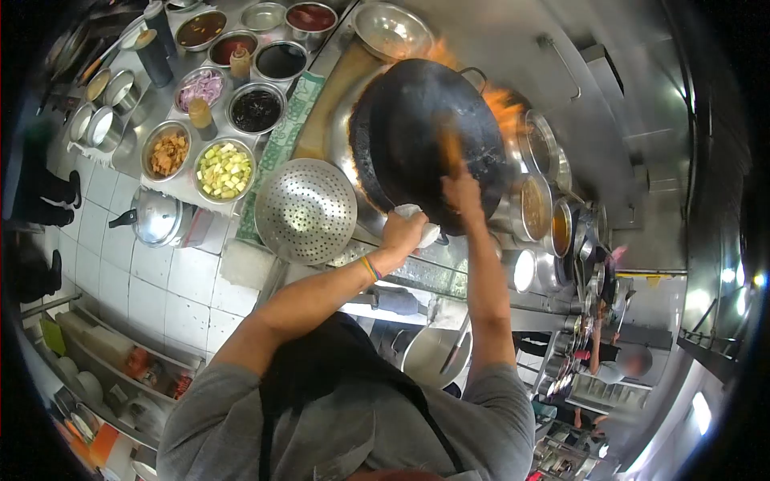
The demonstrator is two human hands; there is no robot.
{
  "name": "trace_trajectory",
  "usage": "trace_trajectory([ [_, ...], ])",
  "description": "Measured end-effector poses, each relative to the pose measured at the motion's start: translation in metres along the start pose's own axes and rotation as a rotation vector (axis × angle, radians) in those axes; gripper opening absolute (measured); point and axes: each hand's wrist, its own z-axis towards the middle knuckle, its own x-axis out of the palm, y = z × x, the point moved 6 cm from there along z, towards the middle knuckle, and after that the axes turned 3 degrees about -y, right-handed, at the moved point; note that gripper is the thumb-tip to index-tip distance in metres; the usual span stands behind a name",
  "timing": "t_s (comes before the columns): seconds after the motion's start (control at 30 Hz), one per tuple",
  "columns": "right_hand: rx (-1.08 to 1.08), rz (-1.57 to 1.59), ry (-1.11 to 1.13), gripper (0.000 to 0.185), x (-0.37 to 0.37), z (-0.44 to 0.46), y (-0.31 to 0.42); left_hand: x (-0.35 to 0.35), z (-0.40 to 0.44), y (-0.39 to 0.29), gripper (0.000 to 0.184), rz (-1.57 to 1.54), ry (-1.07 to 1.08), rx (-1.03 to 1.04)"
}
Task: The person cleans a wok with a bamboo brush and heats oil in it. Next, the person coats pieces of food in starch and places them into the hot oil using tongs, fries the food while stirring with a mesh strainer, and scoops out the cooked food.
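Your left hand (pixel 401 238) is clutching a white cloth (pixel 429 232), fingers curling around it, at the near rim of the black wok (pixel 405 112). Your right hand (pixel 462 194) is wrapping its fingers around a blurred brown tool (pixel 451 146) over the wok. Flames (pixel 505 108) are rising beyond, beside the wok's far right edge.

No readable text, labels, numbers or signs.
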Motion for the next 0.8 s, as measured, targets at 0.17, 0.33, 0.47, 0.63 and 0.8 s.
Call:
trace_trajectory([
  [0.17, -0.192, 0.310, 0.464, 0.068, -0.054, -0.063, 0.022, -0.001, 0.000, 0.003, 0.021, 0.002, -0.053, 0.009],
  [0.33, 0.271, -0.363, -0.077, 0.066, -0.098, -0.020, -0.086, 0.003, -0.002, -0.001, 0.021, 0.000, -0.008, 0.001],
  [0.47, 0.268, -0.108, -0.255, 0.068, -0.071, -0.001, -0.057, 0.001, 0.007, 0.008, 0.020, 0.035, -0.038, 0.017],
  [0.63, -0.322, 0.399, 0.075, 0.066, -0.014, -0.044, 0.059, 0.004, -0.002, 0.001, 0.019, 0.002, -0.012, 0.025],
  [0.8, -0.153, 0.095, 0.306, 0.067, -0.044, -0.007, -0.013, 0.001, 0.000, 0.002, 0.017, 0.028, -0.033, 0.010],
])
